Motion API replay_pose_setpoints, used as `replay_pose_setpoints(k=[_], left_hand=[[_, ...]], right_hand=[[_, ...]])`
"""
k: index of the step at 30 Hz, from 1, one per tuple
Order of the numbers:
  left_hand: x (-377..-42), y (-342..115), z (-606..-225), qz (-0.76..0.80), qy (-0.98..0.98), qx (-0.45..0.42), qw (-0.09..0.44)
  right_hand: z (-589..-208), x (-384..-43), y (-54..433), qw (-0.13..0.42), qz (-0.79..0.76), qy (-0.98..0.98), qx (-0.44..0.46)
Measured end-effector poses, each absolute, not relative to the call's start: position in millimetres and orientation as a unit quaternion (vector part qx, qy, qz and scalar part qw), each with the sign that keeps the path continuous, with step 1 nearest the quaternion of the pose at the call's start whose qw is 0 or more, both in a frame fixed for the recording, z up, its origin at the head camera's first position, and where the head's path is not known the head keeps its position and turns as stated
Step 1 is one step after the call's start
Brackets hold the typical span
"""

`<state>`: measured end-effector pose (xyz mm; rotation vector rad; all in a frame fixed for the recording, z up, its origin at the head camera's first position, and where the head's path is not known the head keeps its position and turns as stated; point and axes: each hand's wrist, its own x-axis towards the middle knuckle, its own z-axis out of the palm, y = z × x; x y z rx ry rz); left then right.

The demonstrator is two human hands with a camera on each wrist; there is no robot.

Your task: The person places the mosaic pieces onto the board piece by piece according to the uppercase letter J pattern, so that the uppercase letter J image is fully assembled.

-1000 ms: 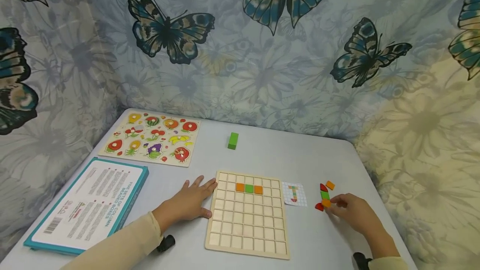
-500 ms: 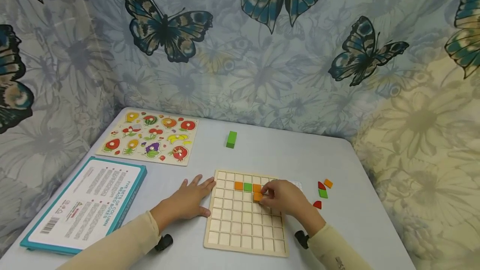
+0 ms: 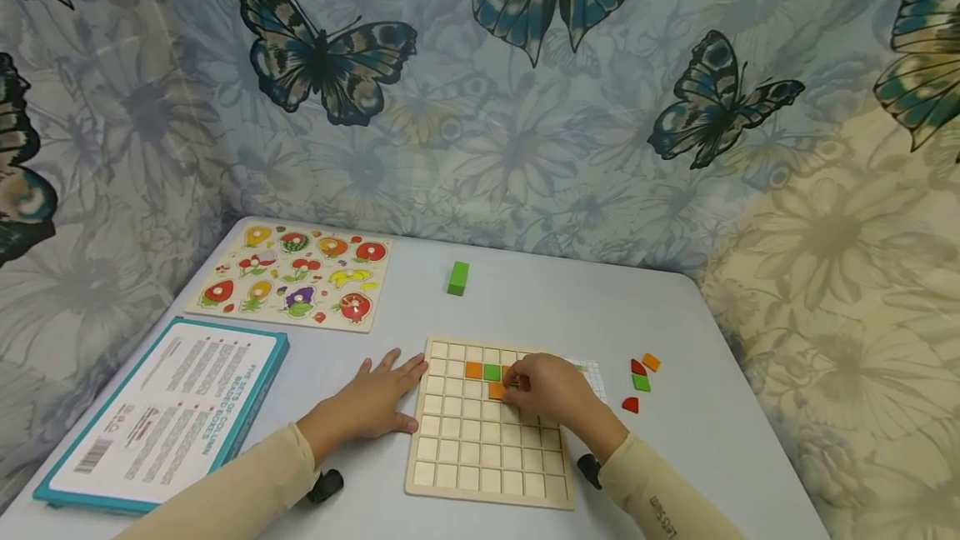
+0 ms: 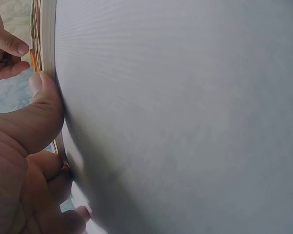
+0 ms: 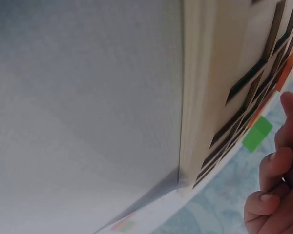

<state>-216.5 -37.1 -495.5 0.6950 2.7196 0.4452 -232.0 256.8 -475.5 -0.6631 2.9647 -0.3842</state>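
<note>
The wooden grid board (image 3: 480, 458) lies at the middle of the table. An orange tile (image 3: 474, 370) and a green tile (image 3: 492, 372) sit side by side in its second row. A further orange tile there is mostly hidden behind my right hand (image 3: 553, 390). Thumb and fingertips of that hand pinch another orange tile (image 3: 495, 391) at the cell below the green one. My left hand (image 3: 367, 407) rests at the board's left edge with its fingers spread. In the left wrist view its thumb (image 4: 46, 105) touches the board's side (image 4: 49, 34).
Right of the board is a printed grid card (image 3: 595, 377), partly covered by my right hand. Beyond it lie red pieces (image 3: 631, 405), a green tile (image 3: 641, 382) and an orange tile (image 3: 651, 362). A green block (image 3: 457, 278), fruit puzzle (image 3: 348, 307) and teal-edged box (image 3: 165, 415) stand farther off.
My right hand went from the loose pieces at the right to the board, bringing an orange tile, then shifted slightly left to below the green tile. My left hand stayed at the board's edge.
</note>
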Motion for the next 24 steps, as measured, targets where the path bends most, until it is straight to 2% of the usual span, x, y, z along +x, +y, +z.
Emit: replay_pose_setpoints(k=[11, 18, 24], left_hand=[[-214.1, -37.8, -493.6, 0.159, 0.945, 0.251, 0.14], [-212.4, -36.6, -490.2, 0.155, 0.946, 0.248, 0.144], [-210.3, -35.6, -488.7, 0.161, 0.944, 0.248, 0.146]], right_hand=[[-477.1, -232.1, 250.6, 0.013, -0.125, 0.958, -0.257], [-479.2, -229.1, 251.3, 0.041, -0.126, 0.963, -0.235], [-476.4, -228.3, 249.6, 0.04, -0.12, 0.963, -0.239]])
